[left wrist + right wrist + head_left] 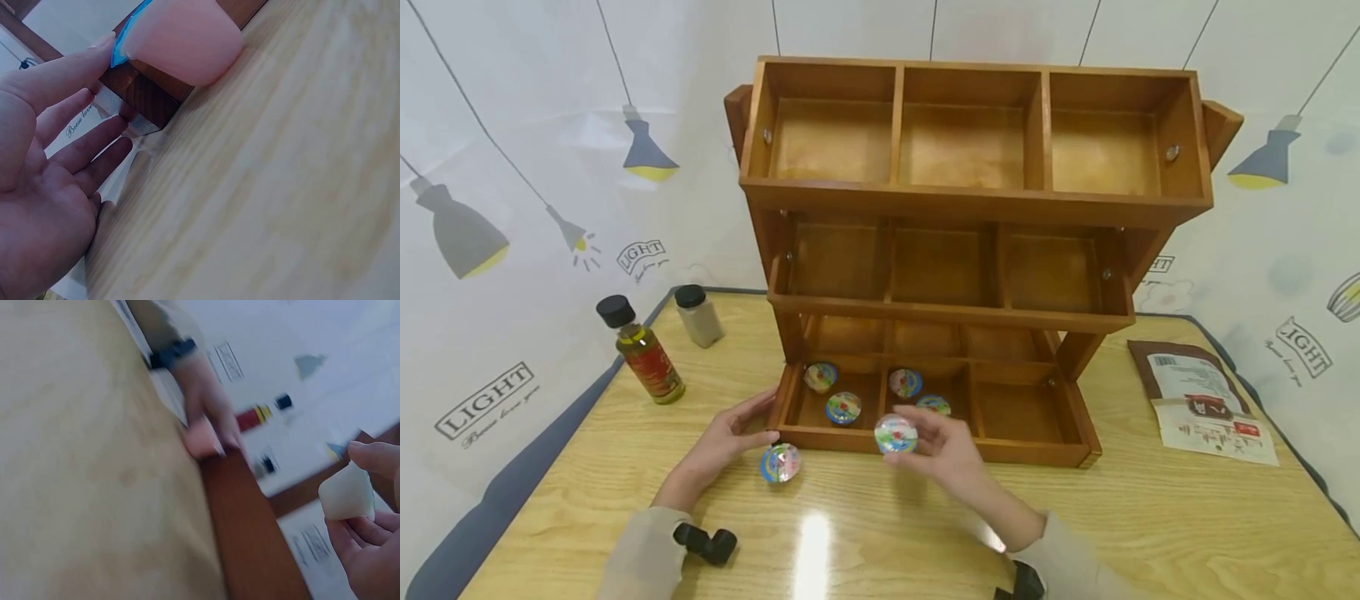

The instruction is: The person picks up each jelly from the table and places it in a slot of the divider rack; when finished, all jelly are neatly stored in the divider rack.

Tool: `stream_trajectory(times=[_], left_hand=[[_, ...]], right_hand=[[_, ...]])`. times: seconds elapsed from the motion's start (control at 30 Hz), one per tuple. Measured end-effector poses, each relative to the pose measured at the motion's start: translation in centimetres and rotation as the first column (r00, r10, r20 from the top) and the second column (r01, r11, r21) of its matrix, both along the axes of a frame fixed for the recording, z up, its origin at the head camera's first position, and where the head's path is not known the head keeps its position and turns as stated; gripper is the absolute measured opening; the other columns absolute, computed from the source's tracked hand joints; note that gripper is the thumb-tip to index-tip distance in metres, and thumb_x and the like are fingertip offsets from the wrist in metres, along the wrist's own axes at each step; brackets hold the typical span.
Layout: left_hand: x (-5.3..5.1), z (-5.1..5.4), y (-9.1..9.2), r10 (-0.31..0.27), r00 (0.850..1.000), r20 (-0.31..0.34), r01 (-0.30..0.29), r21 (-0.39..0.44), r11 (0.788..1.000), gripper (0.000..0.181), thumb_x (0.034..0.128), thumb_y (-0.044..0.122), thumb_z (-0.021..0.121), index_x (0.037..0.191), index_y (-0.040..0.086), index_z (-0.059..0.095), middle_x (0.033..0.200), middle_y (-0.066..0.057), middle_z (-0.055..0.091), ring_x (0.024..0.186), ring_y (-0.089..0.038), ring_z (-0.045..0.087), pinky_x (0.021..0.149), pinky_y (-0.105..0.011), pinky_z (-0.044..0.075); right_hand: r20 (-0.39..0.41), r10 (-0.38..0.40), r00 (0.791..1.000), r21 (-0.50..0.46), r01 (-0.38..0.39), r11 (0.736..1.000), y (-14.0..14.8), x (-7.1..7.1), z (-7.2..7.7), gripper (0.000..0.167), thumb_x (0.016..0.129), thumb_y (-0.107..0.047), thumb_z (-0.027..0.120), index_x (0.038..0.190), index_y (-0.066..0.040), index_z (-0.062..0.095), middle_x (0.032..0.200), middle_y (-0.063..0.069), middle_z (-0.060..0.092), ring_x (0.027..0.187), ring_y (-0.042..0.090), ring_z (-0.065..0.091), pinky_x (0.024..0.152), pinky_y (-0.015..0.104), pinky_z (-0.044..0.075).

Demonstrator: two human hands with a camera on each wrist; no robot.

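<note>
We see a wooden table (pixel 1150 533) bearing a 3-tier shelf (pixel 962 196); a packet (pixel 1206 408) lies to its right, a bottle (pixel 655 367) stands to its left. We note the left hand (pixel 718 450) at the bottom tier's left front corner, thumb and fingers apart, and the right hand (pixel 955 458) clamped on 1 white cup (pixel 895 434) above that tier's front edge. We find 1 pink cup (pixel 781 463) just beside the left thumb; whether they touch, we cannot tell. We count 4 further cups (pixel 844 408): 2 in the bottom tier's left compartment, 2 in its middle compartment.
</note>
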State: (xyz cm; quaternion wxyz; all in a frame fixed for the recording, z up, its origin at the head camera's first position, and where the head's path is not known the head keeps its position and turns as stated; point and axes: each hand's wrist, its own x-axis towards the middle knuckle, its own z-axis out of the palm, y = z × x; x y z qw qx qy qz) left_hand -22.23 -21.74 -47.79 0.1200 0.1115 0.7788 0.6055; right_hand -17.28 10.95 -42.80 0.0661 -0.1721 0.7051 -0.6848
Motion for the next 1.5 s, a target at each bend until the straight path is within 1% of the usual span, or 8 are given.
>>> stream_trajectory(times=[0.13,0.3,0.4,0.6,0.7,0.93,1.3,1.5], left_hand=[[0.0,0.0,-0.1,0.005,1.000,0.003,-0.005,0.000,1.000,0.068,0.0759,0.027,0.069,0.136,0.019,0.037,0.138,-0.009,0.039,0.131,-0.025,0.026,0.109,-0.047,0.015],[0.0,0.2,0.0,0.000,1.000,-0.003,0.000,-0.005,1.000,0.069,0.0756,0.029,0.069,0.136,0.021,0.037,0.138,-0.007,0.040,0.130,-0.023,0.028,0.109,-0.046,0.016],[0.0,0.2,0.0,-0.001,1.000,-0.010,0.000,-0.016,1.000,0.068,0.0758,0.029,0.068,0.136,0.022,0.037,0.137,-0.006,0.041,0.128,-0.015,0.033,0.108,-0.041,0.019],[-0.1,0.2,0.1,-0.007,1.000,-0.016,0.006,-0.027,1.000,0.067,0.0762,0.029,0.068,0.135,0.023,0.038,0.137,-0.006,0.042,0.115,0.008,0.039,0.097,-0.012,0.028],[-0.1,0.2,0.1,-0.010,1.000,-0.015,0.010,-0.027,1.000,0.067,0.0764,0.029,0.068,0.136,0.023,0.038,0.137,-0.005,0.042,0.119,0.004,0.039,0.100,-0.016,0.027],[0.0,0.4,-0.1,-0.006,1.000,-0.007,0.006,-0.011,1.000,0.068,0.0769,0.028,0.067,0.137,0.020,0.036,0.139,-0.007,0.039,0.131,-0.021,0.028,0.108,-0.044,0.018],[0.1,0.5,0.1,-0.006,1.000,-0.014,0.005,-0.025,1.000,0.067,0.0772,0.028,0.067,0.136,0.021,0.037,0.138,-0.006,0.040,0.128,-0.017,0.032,0.107,-0.041,0.019],[0.1,0.5,0.1,-0.005,1.000,-0.016,0.004,-0.036,0.999,0.067,0.0773,0.028,0.067,0.136,0.020,0.037,0.138,-0.006,0.041,0.127,-0.010,0.034,0.105,-0.028,0.024]], right_hand=[[0.023,-0.152,0.988,0.087,0.149,0.985,4.2,-1.6,1.3,0.057,0.070,-0.008,0.073,0.121,0.005,0.049,0.118,0.025,0.054,0.094,0.006,0.059,0.080,0.019,0.049],[0.039,-0.279,0.959,0.279,0.258,0.925,9.1,-3.8,1.7,0.061,0.075,-0.024,0.071,0.126,-0.003,0.046,0.127,0.016,0.050,0.112,0.021,0.051,0.086,0.019,0.045],[0.007,-0.283,0.959,0.381,0.259,0.887,11.3,-4.9,1.1,0.062,0.075,-0.028,0.070,0.126,-0.003,0.045,0.126,0.017,0.050,0.112,0.029,0.050,0.084,0.025,0.047],[0.025,-0.236,0.971,0.522,0.189,0.832,13.6,-6.3,-0.7,0.059,0.073,-0.022,0.072,0.121,0.003,0.048,0.115,0.022,0.055,0.101,0.029,0.055,0.074,0.025,0.048],[0.042,-0.223,0.974,0.554,0.163,0.816,13.7,-6.6,-1.2,0.061,0.072,-0.021,0.073,0.121,0.005,0.047,0.113,0.023,0.056,0.099,0.028,0.055,0.074,0.027,0.049],[0.050,-0.201,0.978,0.535,0.143,0.833,13.0,-7.5,-1.6,0.064,0.074,-0.021,0.071,0.125,0.006,0.044,0.117,0.024,0.054,0.105,0.033,0.053,0.080,0.034,0.049],[0.052,-0.247,0.968,0.533,0.182,0.826,12.7,-8.4,-2.4,0.062,0.073,-0.024,0.072,0.123,0.001,0.047,0.119,0.021,0.054,0.108,0.032,0.051,0.083,0.036,0.046],[0.042,-0.236,0.971,0.541,0.177,0.823,12.8,-8.1,-2.2,0.066,0.072,-0.024,0.073,0.125,0.002,0.045,0.119,0.022,0.053,0.109,0.033,0.050,0.082,0.037,0.047]])
